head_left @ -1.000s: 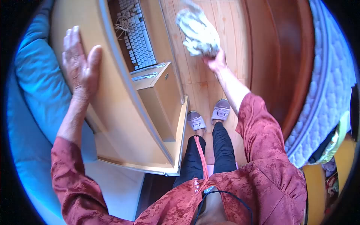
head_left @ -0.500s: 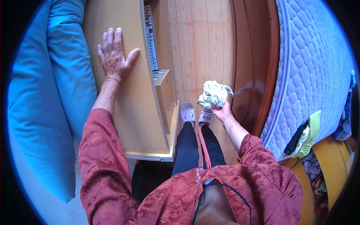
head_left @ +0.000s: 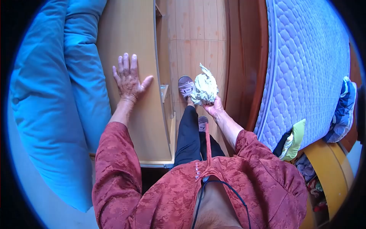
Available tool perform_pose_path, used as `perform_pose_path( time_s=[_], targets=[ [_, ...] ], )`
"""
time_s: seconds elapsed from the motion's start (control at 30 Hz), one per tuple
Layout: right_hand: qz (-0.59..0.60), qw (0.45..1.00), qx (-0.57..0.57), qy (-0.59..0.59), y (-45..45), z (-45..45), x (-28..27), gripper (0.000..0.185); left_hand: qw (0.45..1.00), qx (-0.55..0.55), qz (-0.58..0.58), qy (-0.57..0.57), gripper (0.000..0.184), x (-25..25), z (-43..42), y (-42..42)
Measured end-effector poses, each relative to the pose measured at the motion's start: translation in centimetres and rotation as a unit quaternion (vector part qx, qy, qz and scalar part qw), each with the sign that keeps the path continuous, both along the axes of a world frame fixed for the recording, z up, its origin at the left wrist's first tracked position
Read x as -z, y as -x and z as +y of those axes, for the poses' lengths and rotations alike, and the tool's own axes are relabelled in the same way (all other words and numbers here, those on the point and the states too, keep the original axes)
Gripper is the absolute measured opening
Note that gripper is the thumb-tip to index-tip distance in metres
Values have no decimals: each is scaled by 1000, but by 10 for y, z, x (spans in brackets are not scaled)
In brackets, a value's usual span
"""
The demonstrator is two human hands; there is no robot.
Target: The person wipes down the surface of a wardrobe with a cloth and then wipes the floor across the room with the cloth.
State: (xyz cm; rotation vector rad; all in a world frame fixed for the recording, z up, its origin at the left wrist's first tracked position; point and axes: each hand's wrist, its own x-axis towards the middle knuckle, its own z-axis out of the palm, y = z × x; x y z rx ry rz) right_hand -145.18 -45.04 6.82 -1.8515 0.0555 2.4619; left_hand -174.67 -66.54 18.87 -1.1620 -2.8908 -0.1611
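Observation:
My left hand lies flat on a light wooden desktop, palm down, with its fingers spread and the thumb near the desk's right edge. Over the floor on the right of the desk, a crumpled white cloth is bunched up in my right hand. The cloth covers most of that hand's fingers, and a loose corner of it sticks up at the top. Below the cloth are my slippered feet, the left slipper ahead of the right slipper.
Blue cushions line the desk's left side. A narrow strip of tiled floor runs between the desk and a wooden bed frame. On the bed is a quilted mattress with a green cloth at its corner. Clothes fill an opening at lower right.
The left foot has stepped forward. My left hand sits closer to my body on the desktop. The cloth has shifted left with my right hand. The keyboard beside the desk has left the view.

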Motion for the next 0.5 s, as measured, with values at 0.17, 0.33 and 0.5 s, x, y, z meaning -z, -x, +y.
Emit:
perform_pose_path(
  time_s=[0.17, 0.33, 0.5],
  targets=[
    [5, 1000, -18, 11, 42, 1, -25, 43, 1000, 1, -5, 31, 91, -7, 2, -1],
    [13, 1000, -13, 16, 71, 7, -34, 43, 999, -1, -28, 38, 95, -6, 0, -1],
    [14, 1000, 1, 28, 91, 21, -20, 40, 997, 5, -72, 18, 90, -16, 1, 1]
  ],
)
